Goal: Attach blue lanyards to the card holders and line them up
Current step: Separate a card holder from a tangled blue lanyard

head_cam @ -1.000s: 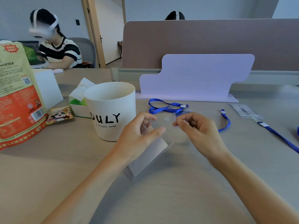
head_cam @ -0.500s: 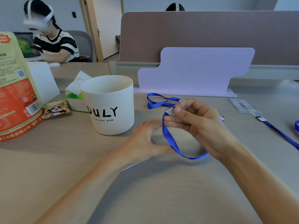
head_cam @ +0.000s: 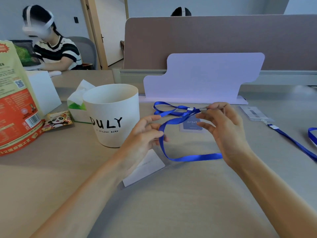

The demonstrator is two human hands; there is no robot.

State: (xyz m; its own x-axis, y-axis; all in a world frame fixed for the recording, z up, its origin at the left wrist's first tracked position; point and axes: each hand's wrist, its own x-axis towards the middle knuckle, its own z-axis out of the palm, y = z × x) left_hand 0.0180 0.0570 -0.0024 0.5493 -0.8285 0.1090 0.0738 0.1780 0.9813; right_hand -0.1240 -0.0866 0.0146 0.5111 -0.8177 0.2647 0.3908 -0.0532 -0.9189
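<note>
Beige tabletop [head_cam: 171, 212] carries the loose card holder [head_cam: 147, 166] beneath the left hand [head_cam: 144, 136], which seems to pinch the blue lanyard [head_cam: 188, 158]; the right hand [head_cam: 228, 131] pinches its clip [head_cam: 203, 109]. With both hands raised, the slack loop could twist or snag, and the clip could miss the holder's slot.

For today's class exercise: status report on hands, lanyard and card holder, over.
Right hand pinches clip end of blue lanyard. Left hand holds its strap. Card holder flat on desk below, unattached. White cup close beside left hand.
</note>
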